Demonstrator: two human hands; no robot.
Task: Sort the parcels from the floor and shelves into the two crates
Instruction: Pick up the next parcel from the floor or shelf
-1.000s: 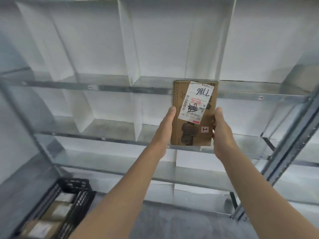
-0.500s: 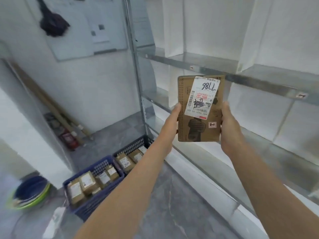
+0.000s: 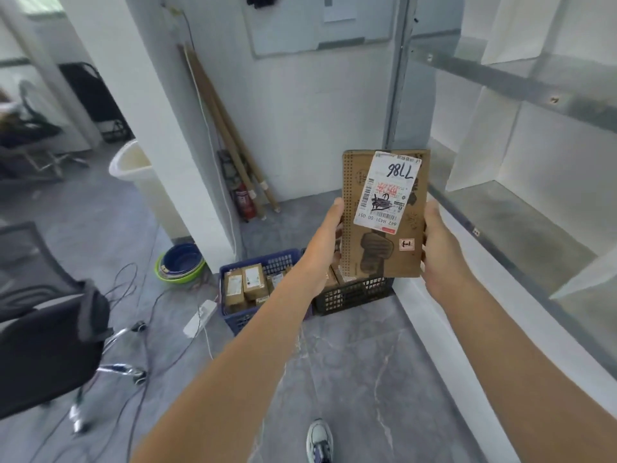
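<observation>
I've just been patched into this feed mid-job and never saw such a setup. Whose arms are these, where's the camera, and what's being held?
No machine here: a person works with bare hands. The single camera sits on their head, looking forward and down, so the arms reach in from below. The left hand and right hand grip a flat brown parcel by its side edges, label facing the camera. On the floor behind it stand a blue crate and a black crate, side by side, both holding small parcels. Metal shelves run along the right.
</observation>
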